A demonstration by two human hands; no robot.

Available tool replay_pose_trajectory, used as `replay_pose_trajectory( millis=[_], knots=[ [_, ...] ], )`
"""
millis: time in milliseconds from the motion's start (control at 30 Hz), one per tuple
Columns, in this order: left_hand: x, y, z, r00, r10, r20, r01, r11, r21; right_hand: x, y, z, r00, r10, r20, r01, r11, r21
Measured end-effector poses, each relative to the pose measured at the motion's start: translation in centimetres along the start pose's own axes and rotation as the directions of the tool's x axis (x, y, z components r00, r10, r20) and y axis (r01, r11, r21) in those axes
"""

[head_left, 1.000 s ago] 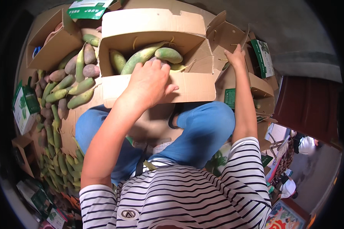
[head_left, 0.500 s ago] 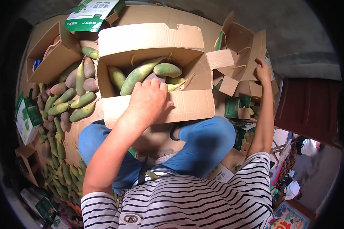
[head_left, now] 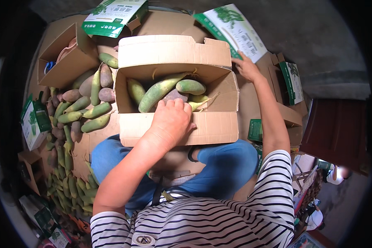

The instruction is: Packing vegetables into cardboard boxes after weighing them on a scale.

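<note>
Brown cardboard sheeting (head_left: 169, 24) on floor; seated person at open box

Dark grey wall (head_left: 318, 53) bounds the far right. Centrally, an open rectangular brown cardboard box (head_left: 177, 131) stands just beyond the person's bent legs in blue trousers (head_left: 231, 161). Inside lie a long, curved green radish (head_left: 159, 94), a shorter oval green radish (head_left: 191, 87) to its right, and a dull purple rounded radish (head_left: 175, 95) between them, on the near side.

Left hand (head_left: 172, 120) lies over the box's near flap, fingers curled and close together, fingertips at the purple radish; whether they pinch it cannot be told. Right hand (head_left: 249, 68) reaches to the far right, forefinger extended at the green edge of a white-and-green printed carton (head_left: 235, 31), which is tilted; a firm grip cannot be confirmed.

Loose green and purple radishes (head_left: 72, 190) spread along the left side. Far left stands a smaller open brown cardboard box (head_left: 76, 58) containing a bright blue looped object (head_left: 49, 66). Beyond the central box, at far left, lies another white-and-green carton (head_left: 113, 18).
</note>
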State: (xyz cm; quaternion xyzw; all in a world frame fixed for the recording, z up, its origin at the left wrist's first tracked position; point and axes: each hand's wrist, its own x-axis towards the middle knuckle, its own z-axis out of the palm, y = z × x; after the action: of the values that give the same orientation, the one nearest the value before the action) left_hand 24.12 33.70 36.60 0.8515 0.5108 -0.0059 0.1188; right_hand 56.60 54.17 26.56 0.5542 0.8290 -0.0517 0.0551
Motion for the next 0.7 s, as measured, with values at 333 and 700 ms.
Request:
replay_pose_trajectory(
  millis=[333,700],
  knots=[
    [-0.6,0.1,-0.6,1.000,0.024,-0.006,-0.024,1.000,-0.007,-6.5,1.6,-0.4,0.955,0.192,0.227,-0.259,0.912,0.319],
    [-0.9,0.8,-1.4,0.998,0.060,0.017,-0.060,0.998,0.015,-17.2,-10.9,-8.9,0.864,0.383,-0.326,-0.017,0.670,0.742]
  ],
)
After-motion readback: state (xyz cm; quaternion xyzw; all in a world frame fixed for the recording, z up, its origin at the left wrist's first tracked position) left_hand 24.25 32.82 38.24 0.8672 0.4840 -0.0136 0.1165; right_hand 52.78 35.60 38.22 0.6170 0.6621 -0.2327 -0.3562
